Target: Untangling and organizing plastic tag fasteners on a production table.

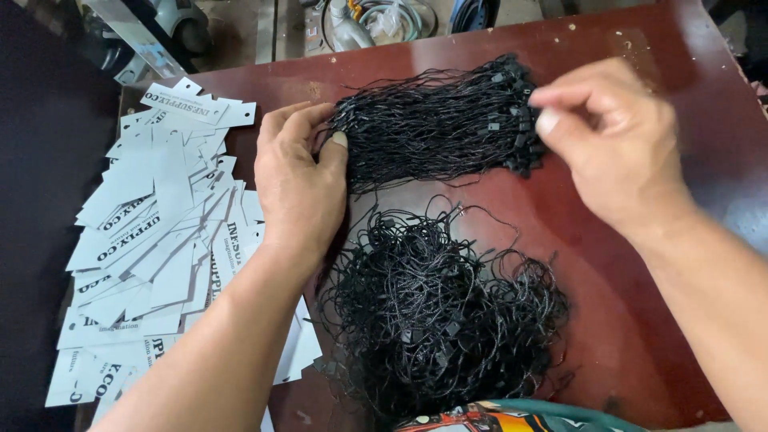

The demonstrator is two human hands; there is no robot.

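1. I saw a glossy dark red tabletop [640, 264], scuffed in places.
2. A wide spread of flat white card tags [152, 240] with dark print lay overlapping on its left side.
3. A loose tangled heap of black string loops [436, 316] sat near me at the middle.
4. The straight bundle of black cords [436, 128] lay across the far middle, thin and wiry, small plastic locks at its right end.
5. My left hand [300, 180] gripped the bundle's left end.
6. My right hand [612, 136] pinched narrowly at the lock end.
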